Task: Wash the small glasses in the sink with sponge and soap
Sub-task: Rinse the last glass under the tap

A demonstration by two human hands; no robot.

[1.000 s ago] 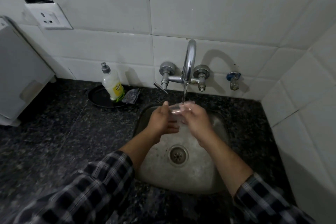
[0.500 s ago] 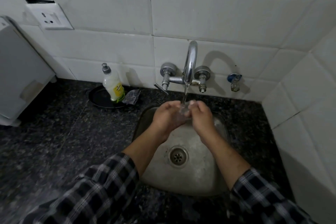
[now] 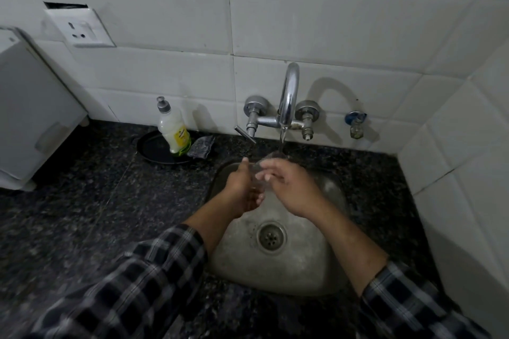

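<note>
Small glass (image 3: pixel 259 173): clear, over sink (image 3: pixel 325 270); long axis seemingly toward 1 o'clock, mouth under tap (image 3: pixel 288 91) stream; left hand (image 3: pixel 241 190) at 9 o'clock, fingers wrapped round it; right hand (image 3: pixel 289 187) at 3 o'clock, fingers laid straight across it.

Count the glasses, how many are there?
1. The small glass is under the running tap, above the sink, held in the left hand with the right hand touching it. The hands could hide another.
</note>
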